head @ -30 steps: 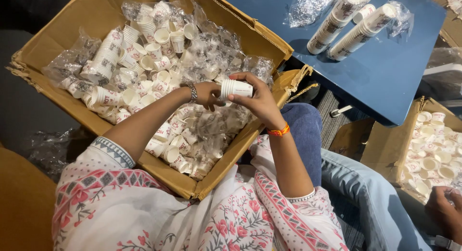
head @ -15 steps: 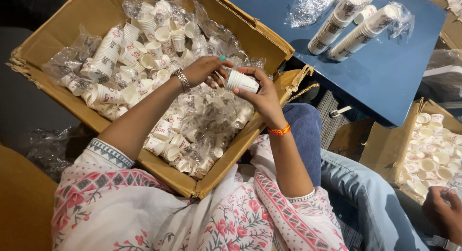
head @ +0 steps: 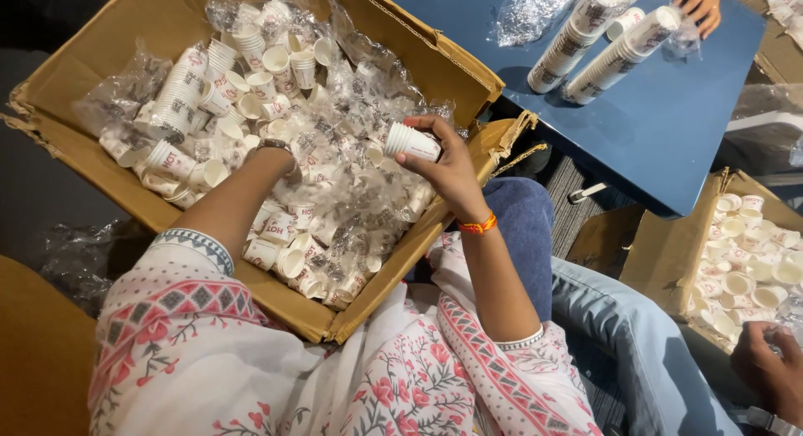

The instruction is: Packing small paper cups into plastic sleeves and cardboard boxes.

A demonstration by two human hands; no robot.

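While the right hand (head: 452,170) pinches a short stack of paper cups (head: 411,141) over the cardboard box's (head: 435,64) right edge, the left hand (head: 280,156) is buried among loose cups, grip impossible to tell. Cups look light and crushable, so best held by the sides.

White paper cups (head: 411,141) with red print; clear, glinting plastic wrap (head: 351,164) among them. Brown cardboard box (head: 159,22). Tabletop (head: 669,126) deep blue, carrying white cup stacks (head: 577,43) with dark print. Sleeve (head: 180,327) white, red floral and geometric pattern, blue-grey cuff band. Orange wristband (head: 478,226). Neighbour's trousers (head: 636,344) light blue denim.
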